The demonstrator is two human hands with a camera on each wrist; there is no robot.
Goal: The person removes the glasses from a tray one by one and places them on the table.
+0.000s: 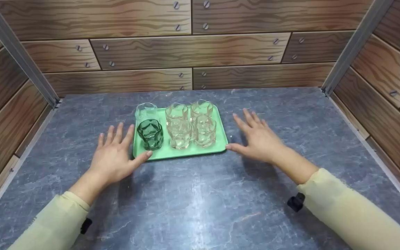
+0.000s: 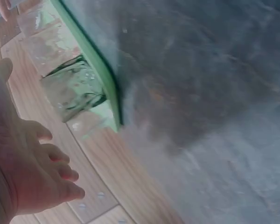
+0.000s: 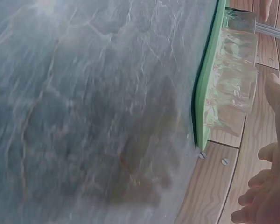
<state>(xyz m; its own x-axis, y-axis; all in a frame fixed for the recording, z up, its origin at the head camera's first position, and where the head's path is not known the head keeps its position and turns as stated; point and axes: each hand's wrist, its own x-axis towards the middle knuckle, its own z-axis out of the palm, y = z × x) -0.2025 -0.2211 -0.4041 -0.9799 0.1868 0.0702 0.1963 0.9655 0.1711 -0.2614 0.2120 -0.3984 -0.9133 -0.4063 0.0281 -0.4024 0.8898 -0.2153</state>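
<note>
A light green tray lies on the table with several drinking glasses on it. At its front left stands a dark green glass, and behind that a pale bluish clear glass. Clear, faintly pinkish glasses fill the right part, among them a front one. My left hand is spread at the tray's left side, its thumb over the near left edge. To the tray's right my right hand is spread too, thumb near the front right corner. Both hands hold nothing; the wrist views show them above the table.
The grey marbled tabletop stretches in front of and beside the tray. Wood-patterned panels wall in the back and both sides, with metal posts at the rear corners.
</note>
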